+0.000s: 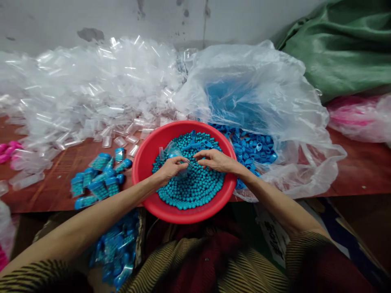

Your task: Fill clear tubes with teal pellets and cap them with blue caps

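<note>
A red basin [183,217] is filled with small turquoise beads [198,191]. Over the beads, my left hand [174,169] is closed around a clear plastic container [183,174], partly hidden by its fingers. My right hand [215,160] hovers just to the right of it, fingers curved and a little apart, with nothing visible in them. Several blue caps [194,144] and clear containers [171,149] lie on the beads behind my hands.
Clear plastic containers [91,93] are heaped at the back left. Bead-filled containers with blue caps [99,175] lie left of the basin, more in a box [117,248] below. Loose blue caps [253,148] spill from a plastic bag [275,77] on the right.
</note>
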Tool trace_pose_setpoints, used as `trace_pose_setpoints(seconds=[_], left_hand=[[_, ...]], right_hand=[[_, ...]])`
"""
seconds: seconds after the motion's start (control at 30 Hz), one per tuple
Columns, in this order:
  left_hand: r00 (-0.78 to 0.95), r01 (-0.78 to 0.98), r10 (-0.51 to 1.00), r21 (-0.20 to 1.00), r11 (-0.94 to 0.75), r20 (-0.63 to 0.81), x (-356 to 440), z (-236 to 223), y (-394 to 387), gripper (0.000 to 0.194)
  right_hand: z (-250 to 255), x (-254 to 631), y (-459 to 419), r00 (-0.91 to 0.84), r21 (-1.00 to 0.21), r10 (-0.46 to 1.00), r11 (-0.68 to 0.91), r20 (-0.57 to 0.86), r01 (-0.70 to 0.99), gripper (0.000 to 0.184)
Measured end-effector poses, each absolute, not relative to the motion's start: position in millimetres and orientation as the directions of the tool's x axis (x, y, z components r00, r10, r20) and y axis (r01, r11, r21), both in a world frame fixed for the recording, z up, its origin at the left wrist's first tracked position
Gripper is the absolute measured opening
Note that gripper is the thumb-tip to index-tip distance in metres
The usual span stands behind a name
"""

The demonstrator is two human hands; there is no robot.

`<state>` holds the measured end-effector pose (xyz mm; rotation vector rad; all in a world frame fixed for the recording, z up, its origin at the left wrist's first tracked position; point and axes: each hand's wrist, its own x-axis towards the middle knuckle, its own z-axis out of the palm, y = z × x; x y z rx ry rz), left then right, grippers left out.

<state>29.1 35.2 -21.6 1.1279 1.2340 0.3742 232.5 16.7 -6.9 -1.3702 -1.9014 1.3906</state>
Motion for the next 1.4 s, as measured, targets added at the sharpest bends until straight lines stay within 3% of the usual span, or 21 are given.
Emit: trace_pose_setpoints(seconds=[0.2, 0.37, 0.5, 0.6, 0.7, 0.77, 0.87, 0.97, 1.13, 1.2, 1.27, 1.33, 1.4], left_hand=[[0.259, 0.497, 0.751, 0.751, 0.435, -0.607, 45.6, -24.8, 26.1, 0.007], [0.238, 0.711, 0.73, 0.627, 0.318, -0.641, 35.9, -26.6, 18.0, 0.02], [0.426, 0.79, 0.794, 0.606, -0.093, -0.434, 24.8, -23.9, 15.1, 0.034], [0.659, 0.732, 0.661, 0.51, -0.452, -0.36, 25.6, -23.3, 19.2, 0.035], [0.723, 0.686, 0.562, 0.51, -0.519, -0.402, 30.6, -25.7, 26.6, 0.023], [0.713, 0.684, 0.568, 0.584, -0.436, -0.411, 33.7, -28.6, 30.1, 0.015], [0.606, 0.73, 0.596, 0.667, -0.153, -0.526, 39.1, -34.7, 31.4, 0.014], [0.519, 0.777, 0.548, 0.629, 0.018, -0.656, 48.8, -42.1, 30.2, 0.02], [0.523, 0.748, 0.441, 0.641, 0.172, -0.73, 66.1, -50.1, 27.3, 0.013], [0.558, 0.67, 0.417, 0.686, 0.284, -0.717, 68.3, -50.3, 28.4, 0.012], [0.622, 0.515, 0.365, 0.713, 0.475, -0.692, 67.4, -49.4, 31.8, 0.023], [0.705, 0.341, 0.299, 0.677, 0.653, -0.643, 64.7, -47.5, 36.7, 0.037], [0.755, 0.249, 0.268, 0.64, 0.727, -0.598, 61.2, -44.7, 40.7, 0.043]], right_hand=[[-12.7, 238.9, 16.9, -0.42, -0.872, 0.874, -0.007, -0.243, 0.49, 0.029], [-15.2, 238.4, 17.9, -0.443, -0.798, 0.871, 0.106, -0.214, 0.593, 0.028], [-17.0, 237.0, 17.0, -0.483, -0.71, 0.862, 0.246, -0.151, 0.66, 0.027], [-17.0, 237.1, 16.1, -0.505, -0.686, 0.848, 0.272, -0.161, 0.675, 0.027], [-16.5, 237.5, 15.8, -0.514, -0.667, 0.839, 0.281, -0.177, 0.69, 0.029], [-16.7, 237.7, 15.7, -0.515, -0.66, 0.837, 0.283, -0.185, 0.696, 0.029], [-18.1, 237.7, 15.5, -0.513, -0.659, 0.84, 0.285, -0.178, 0.696, 0.028], [-19.0, 237.1, 15.3, -0.508, -0.662, 0.845, 0.286, -0.167, 0.693, 0.028], [-13.9, 236.8, 15.5, -0.477, -0.714, 0.867, 0.244, -0.142, 0.656, 0.028], [-10.9, 237.9, 15.8, -0.455, -0.757, 0.883, 0.217, -0.117, 0.616, 0.026], [-9.1, 239.5, 15.9, -0.436, -0.818, 0.895, 0.178, -0.097, 0.546, 0.024], [-8.8, 241.0, 15.6, -0.414, -0.879, 0.904, 0.111, -0.105, 0.465, 0.024], [-9.1, 242.2, 14.7, -0.373, -0.914, 0.919, 0.04, -0.125, 0.405, 0.025]])
